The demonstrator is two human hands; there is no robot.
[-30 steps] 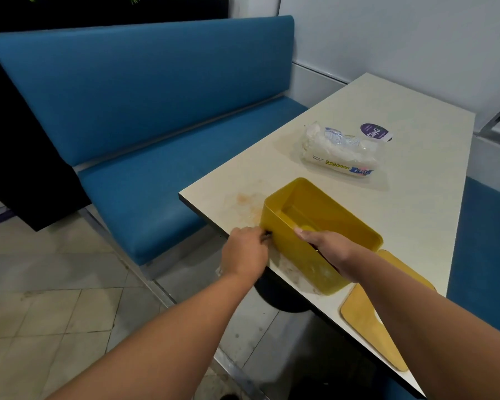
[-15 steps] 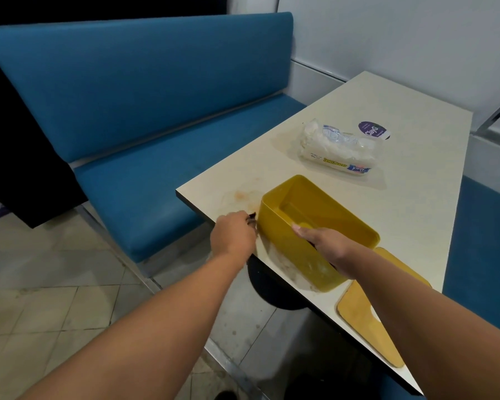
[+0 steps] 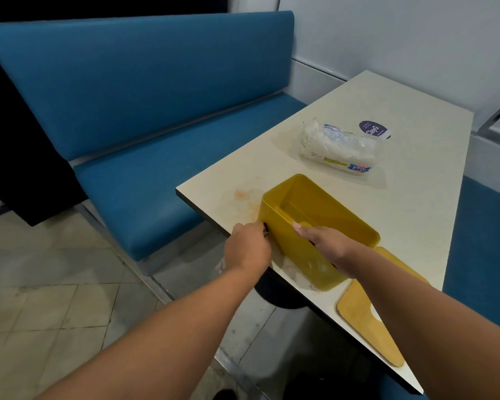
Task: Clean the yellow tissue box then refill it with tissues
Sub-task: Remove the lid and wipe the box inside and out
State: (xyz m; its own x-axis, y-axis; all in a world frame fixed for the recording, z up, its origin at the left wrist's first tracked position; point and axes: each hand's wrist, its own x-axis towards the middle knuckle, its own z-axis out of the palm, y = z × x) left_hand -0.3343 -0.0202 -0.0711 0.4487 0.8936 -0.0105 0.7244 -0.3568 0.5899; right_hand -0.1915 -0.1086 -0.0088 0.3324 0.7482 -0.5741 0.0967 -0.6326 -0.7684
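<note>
That open yellow tissue box [image 3: 315, 226] mid-frame looks light, stiff, slick plastic, so the right hand [image 3: 325, 245] clamps its near rim while the left hand [image 3: 250, 246] pinches something small and dark at its end wall.

Yellow box [image 3: 309, 226] at centre, plain. Tan lid [image 3: 367, 316] at five o'clock. Cream table [image 3: 416, 197], orange stain [image 3: 240, 197] at nine. Clear pack [image 3: 338, 148], yellow-and-blue print, at one. Blue bench [image 3: 139, 111] at ten.
</note>
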